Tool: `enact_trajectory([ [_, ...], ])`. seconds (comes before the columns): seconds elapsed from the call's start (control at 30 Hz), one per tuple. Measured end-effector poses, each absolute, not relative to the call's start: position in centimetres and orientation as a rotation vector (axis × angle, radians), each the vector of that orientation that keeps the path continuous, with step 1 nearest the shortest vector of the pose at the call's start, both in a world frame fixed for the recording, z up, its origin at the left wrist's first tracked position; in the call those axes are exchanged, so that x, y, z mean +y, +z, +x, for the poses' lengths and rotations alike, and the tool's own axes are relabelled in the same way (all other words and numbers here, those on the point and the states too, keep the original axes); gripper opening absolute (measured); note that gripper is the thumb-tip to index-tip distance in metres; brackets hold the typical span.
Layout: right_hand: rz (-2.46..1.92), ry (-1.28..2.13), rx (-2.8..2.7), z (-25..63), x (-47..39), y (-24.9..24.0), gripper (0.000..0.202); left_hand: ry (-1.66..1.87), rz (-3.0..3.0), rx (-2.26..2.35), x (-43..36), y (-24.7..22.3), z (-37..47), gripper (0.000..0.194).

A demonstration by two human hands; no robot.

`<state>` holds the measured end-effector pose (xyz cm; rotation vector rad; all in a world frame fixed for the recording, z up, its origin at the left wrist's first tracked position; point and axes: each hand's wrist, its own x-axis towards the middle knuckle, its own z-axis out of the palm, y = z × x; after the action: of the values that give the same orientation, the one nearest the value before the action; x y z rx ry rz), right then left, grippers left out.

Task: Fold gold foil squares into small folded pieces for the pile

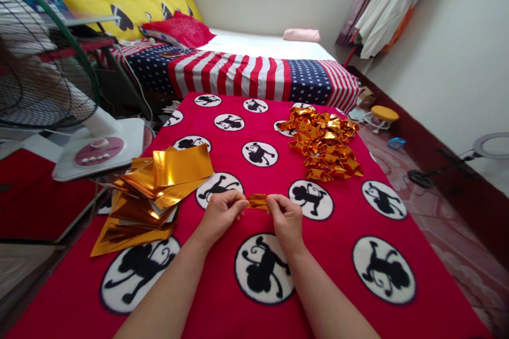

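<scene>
A small strip of folded gold foil paper (258, 201) is stretched between my two hands, just above the red cloth. My left hand (223, 211) pinches its left end between thumb and fingers. The right end is pinched by my right hand (287, 218). Left of my hands lies a loose, fanned stack of flat gold foil sheets (183, 165). Beyond my right hand, at the upper right of the cloth, many folded gold foil pieces (326, 140) sit in a heap. The inner side of the folded strip is hidden.
The red cloth (318, 275) with monkey prints covers the table. A fan (99, 143) stands at the left edge. Behind is a bed with a stars-and-stripes cover (238, 74). A yellow stool (384, 113) and a ring light (491, 145) stand on the right.
</scene>
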<state>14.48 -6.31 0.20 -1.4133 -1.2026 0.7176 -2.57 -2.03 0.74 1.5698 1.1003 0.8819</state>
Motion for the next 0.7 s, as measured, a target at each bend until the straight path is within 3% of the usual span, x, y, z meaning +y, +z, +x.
enact_trajectory([
  [0.13,-1.416,0.714,-1.195,14.6,-6.3,0.2,0.024,0.869,1.507,1.066,-2.0,0.6,-2.7,0.016],
  [0.7,-1.256,0.95,-1.086,14.7,-6.1,0.4,0.013,1.094,1.229,0.949,-2.0,0.2,-1.6,0.029],
])
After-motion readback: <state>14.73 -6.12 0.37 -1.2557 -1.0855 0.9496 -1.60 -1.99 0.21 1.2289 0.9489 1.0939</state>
